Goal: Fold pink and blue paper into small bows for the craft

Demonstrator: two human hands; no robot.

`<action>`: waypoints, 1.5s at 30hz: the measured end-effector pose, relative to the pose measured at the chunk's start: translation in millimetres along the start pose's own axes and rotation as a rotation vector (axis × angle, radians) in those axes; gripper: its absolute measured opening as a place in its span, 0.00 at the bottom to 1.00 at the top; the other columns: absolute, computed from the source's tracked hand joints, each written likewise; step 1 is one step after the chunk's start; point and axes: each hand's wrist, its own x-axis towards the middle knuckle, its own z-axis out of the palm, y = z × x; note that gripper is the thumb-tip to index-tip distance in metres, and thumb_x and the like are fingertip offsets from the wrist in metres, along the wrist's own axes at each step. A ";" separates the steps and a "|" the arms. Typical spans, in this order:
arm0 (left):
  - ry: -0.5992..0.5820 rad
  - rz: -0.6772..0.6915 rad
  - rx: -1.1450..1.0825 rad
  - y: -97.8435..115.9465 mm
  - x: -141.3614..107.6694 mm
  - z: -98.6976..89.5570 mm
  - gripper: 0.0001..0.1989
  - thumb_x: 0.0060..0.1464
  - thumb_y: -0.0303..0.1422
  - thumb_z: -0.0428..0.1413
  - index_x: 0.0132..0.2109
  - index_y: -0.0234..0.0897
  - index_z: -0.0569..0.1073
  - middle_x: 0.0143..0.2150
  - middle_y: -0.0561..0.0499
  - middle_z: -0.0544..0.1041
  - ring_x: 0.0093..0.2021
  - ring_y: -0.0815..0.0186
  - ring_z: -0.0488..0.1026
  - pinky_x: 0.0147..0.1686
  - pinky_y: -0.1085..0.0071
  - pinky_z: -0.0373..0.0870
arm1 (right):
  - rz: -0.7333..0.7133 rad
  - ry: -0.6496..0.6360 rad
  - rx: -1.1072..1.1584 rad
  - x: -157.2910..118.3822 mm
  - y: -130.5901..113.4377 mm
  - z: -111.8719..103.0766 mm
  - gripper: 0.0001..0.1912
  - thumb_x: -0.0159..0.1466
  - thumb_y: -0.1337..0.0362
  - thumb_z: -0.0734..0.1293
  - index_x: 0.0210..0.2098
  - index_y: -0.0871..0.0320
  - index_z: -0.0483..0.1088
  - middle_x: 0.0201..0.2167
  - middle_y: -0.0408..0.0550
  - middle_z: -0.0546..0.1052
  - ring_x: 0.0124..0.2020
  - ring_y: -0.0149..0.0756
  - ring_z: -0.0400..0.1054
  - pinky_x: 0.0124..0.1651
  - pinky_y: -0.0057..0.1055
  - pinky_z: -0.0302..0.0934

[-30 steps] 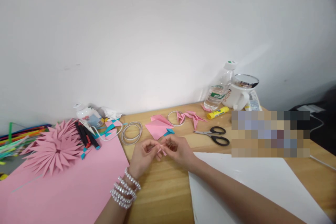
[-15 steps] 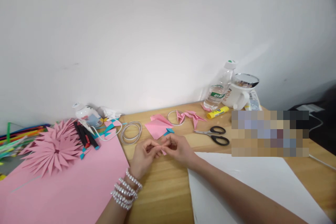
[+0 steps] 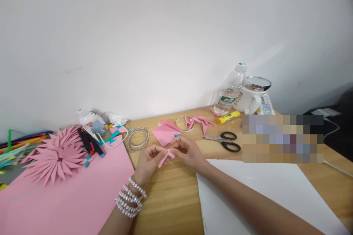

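Between my fingertips is a small piece of folded pink paper (image 3: 163,161), its two points hanging downward. My left hand (image 3: 150,160) pinches its left side between thumb and fingers. On the other side, my right hand (image 3: 188,154) pinches the paper the same way. Just beyond the hands lie pink paper sheets (image 3: 165,132), with a bit of blue paper (image 3: 177,135) partly hidden behind my right hand. Folded pink paper pieces (image 3: 204,123) and a thin ring (image 3: 178,123) rest farther back. Scissors (image 3: 224,141) with black handles lie to the right.
At left, a pink sheet (image 3: 82,202) carries pink paper flowers (image 3: 60,159) and markers (image 3: 85,141). Several rings (image 3: 138,139) lie beside it. A white board (image 3: 248,191) lies under my right forearm. Behind are a yellow glue stick (image 3: 228,117), a water bottle (image 3: 227,97) and a white mug (image 3: 246,101).
More of the pink paper now shows below my fingertips, with its points spread apart. My left hand has shifted slightly left and down; both hands still pinch the paper.
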 end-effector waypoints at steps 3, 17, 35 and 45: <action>-0.015 -0.037 0.036 -0.2 1.4 -0.5 0.11 0.40 0.36 0.59 0.24 0.31 0.71 0.19 0.50 0.74 0.19 0.70 0.68 0.20 0.76 0.63 | 0.003 0.028 0.010 -1.4 -4.2 0.8 0.06 0.54 0.67 0.63 0.32 0.59 0.64 0.24 0.43 0.73 0.25 0.30 0.68 0.28 0.26 0.61; -0.124 -0.094 0.063 -1.2 0.6 1.4 0.11 0.42 0.37 0.58 0.26 0.31 0.69 0.15 0.55 0.71 0.14 0.74 0.65 0.16 0.78 0.61 | -0.066 0.053 0.007 -2.9 -2.0 1.1 0.10 0.54 0.63 0.65 0.35 0.59 0.68 0.29 0.47 0.74 0.30 0.33 0.69 0.34 0.30 0.64; 0.069 -0.088 -0.155 -6.2 4.0 2.0 0.12 0.36 0.35 0.62 0.24 0.30 0.71 0.21 0.49 0.77 0.23 0.63 0.75 0.29 0.66 0.73 | -0.247 0.159 -0.216 -4.7 -2.2 3.2 0.08 0.54 0.64 0.66 0.21 0.60 0.69 0.21 0.46 0.73 0.25 0.31 0.66 0.27 0.27 0.61; 0.094 -0.068 -0.065 -0.1 2.6 -0.5 0.09 0.38 0.34 0.60 0.23 0.32 0.71 0.19 0.49 0.77 0.21 0.65 0.74 0.25 0.71 0.72 | 0.005 -0.049 0.069 1.2 1.1 0.0 0.10 0.53 0.59 0.67 0.25 0.61 0.70 0.27 0.48 0.74 0.28 0.33 0.68 0.32 0.29 0.63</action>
